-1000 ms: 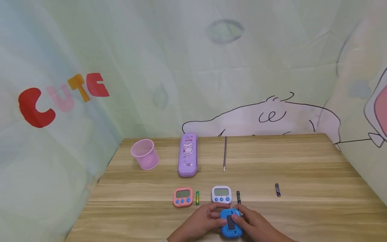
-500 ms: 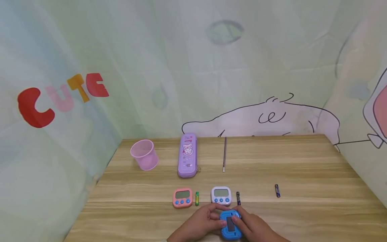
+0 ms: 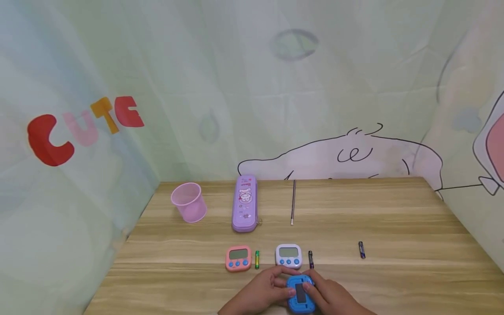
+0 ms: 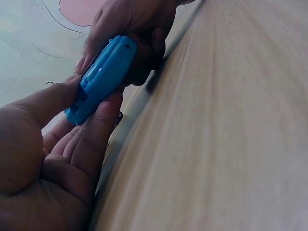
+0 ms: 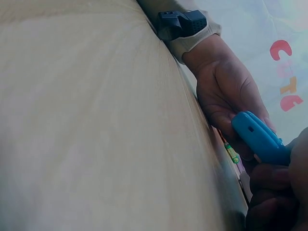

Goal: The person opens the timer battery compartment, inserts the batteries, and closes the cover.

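A blue digital timer (image 3: 293, 305) is held between both hands near the table's front edge, its back with a dark rectangular panel facing up. My left hand (image 3: 257, 292) grips the left side, thumb on the back face. From the right, my right hand (image 3: 334, 296) holds it, thumb pressing beside the dark panel. The left wrist view shows the timer (image 4: 108, 72) edge-on, pinched by thumb and fingers above the tabletop. Just beyond the hands lie a white timer (image 3: 288, 252) and a dark battery (image 3: 310, 259). The underside of the blue timer is hidden in the head view.
A pink timer (image 3: 238, 258) and a green battery (image 3: 257, 259) lie left of the white timer. Another dark battery (image 3: 362, 250) lies to the right. Farther back are a pink cup (image 3: 193, 210), a purple pencil case (image 3: 245, 210) and a pencil (image 3: 293, 203).
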Demonstrator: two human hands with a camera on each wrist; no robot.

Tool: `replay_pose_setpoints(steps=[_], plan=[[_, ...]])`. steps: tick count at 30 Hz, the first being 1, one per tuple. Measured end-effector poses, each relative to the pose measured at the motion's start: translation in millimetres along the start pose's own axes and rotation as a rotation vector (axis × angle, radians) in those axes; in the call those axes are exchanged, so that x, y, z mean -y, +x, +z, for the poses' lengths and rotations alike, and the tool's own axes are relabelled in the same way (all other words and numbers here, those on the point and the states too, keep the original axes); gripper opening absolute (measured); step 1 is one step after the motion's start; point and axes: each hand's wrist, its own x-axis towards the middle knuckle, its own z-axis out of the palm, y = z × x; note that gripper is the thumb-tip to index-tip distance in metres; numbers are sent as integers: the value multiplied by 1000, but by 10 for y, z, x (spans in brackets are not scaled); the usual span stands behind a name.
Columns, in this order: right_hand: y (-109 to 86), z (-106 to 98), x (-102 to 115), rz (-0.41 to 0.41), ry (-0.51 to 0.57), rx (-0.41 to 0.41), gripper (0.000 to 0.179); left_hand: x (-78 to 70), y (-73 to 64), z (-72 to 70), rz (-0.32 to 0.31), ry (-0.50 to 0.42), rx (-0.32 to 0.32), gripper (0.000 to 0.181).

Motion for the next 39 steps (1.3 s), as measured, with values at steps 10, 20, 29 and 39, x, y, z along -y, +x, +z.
replay_pose_setpoints(steps=[10, 20, 29, 39], plan=[[8, -9, -15, -6, 8, 8, 36, 5, -6, -1, 12, -1, 14, 38], [4, -34, 3, -7, 15, 23, 34, -25, 6, 2, -23, 8, 20, 38], [0, -31, -17, -25, -5, 28, 33, -29, -4, -1, -23, 2, 39, 38], [0, 56, 56, 23, 20, -84, 38, -20, -10, 3, 19, 11, 8, 38]])
